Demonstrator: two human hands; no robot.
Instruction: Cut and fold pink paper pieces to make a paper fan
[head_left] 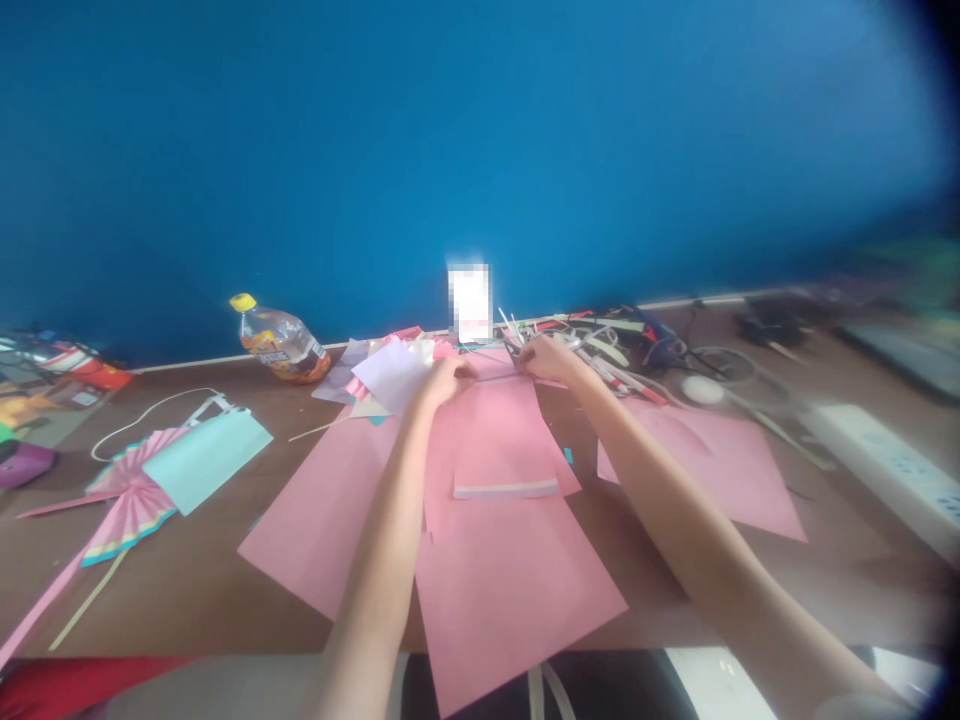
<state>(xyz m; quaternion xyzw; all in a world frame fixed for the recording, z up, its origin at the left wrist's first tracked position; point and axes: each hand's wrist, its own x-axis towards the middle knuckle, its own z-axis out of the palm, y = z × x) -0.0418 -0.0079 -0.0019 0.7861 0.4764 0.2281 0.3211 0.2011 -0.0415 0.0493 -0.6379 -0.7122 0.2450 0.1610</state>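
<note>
Both my arms reach forward over a pink sheet of paper (504, 450) with a pale striped band along its near edge. At its far end, my left hand (452, 380) is closed, fingers pinched on the paper's left side. Opposite it, my right hand (549, 358) is closed at the right side of the same far end. A thin greyish band (495, 377) runs between the two hands; blur hides whether it is a fold or a separate strip. Beneath lies another pink sheet (517, 590), which hangs over the table's front edge.
A folded pink paper fan (139, 490) and a light-blue sheet (210, 460) lie left. Behind them a yellow-capped bottle (281, 340) leans. A blurred-out white upright object (470, 302) stands by the blue wall. Cables (611, 350) and a power strip (885, 465) lie right.
</note>
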